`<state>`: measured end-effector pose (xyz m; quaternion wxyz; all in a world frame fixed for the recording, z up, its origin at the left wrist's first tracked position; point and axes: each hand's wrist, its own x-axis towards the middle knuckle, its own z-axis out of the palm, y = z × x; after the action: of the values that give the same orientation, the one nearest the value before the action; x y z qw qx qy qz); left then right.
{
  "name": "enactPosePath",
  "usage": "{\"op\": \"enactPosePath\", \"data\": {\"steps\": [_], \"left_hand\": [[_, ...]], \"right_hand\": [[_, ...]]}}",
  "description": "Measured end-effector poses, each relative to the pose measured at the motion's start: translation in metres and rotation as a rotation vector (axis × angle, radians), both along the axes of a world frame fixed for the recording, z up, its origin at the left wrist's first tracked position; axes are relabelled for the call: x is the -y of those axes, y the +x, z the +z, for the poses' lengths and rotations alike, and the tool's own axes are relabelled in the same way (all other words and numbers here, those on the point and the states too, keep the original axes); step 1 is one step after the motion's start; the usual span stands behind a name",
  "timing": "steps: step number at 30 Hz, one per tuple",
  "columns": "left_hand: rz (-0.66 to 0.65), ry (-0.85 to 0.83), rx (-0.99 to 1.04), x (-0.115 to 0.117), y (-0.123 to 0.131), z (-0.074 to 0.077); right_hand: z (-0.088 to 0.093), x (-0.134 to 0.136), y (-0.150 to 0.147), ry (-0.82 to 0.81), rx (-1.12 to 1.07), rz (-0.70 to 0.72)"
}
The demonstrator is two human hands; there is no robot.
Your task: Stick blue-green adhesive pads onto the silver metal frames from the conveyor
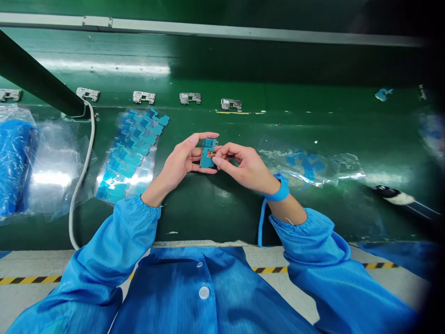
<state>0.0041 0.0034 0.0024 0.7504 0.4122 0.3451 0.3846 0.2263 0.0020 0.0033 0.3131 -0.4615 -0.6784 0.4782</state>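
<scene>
My left hand (181, 160) grips a small phone circuit board (207, 155) by its edges, the thumb along its top and fingers beneath it. Blue film covers most of the face turned toward me. From the other side, my right hand (243, 164) pinches at the board's right edge with thumb and forefinger. What exactly lies between those fingertips is too small to make out. Left of my hands lies a sheet of blue cut-out film stickers (130, 153) on a clear backing. A blue wrist strap (280, 189) with a coiled cord circles my right wrist.
Several bare circuit boards (190, 98) sit in a row at the back. Plastic bags (52, 171) and a grey cable (81, 181) are at left, near a slanted post (41, 74). A clear bag with blue pieces (306, 164) and a black-and-white tool (394, 195) lie at right.
</scene>
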Motion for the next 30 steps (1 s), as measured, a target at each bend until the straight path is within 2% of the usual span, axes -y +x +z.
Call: {"op": "enactPosePath", "data": {"steps": [8,30], "left_hand": [[0.021,-0.027,0.033,-0.0012,0.0001,-0.0004],[0.014,0.012,-0.054,0.0016,0.0011,0.0063]], "right_hand": [[0.0028,0.0016,-0.0002,-0.038,-0.079,-0.012],[0.0050,0.0023,-0.0029,-0.014,-0.042,-0.035]]}}
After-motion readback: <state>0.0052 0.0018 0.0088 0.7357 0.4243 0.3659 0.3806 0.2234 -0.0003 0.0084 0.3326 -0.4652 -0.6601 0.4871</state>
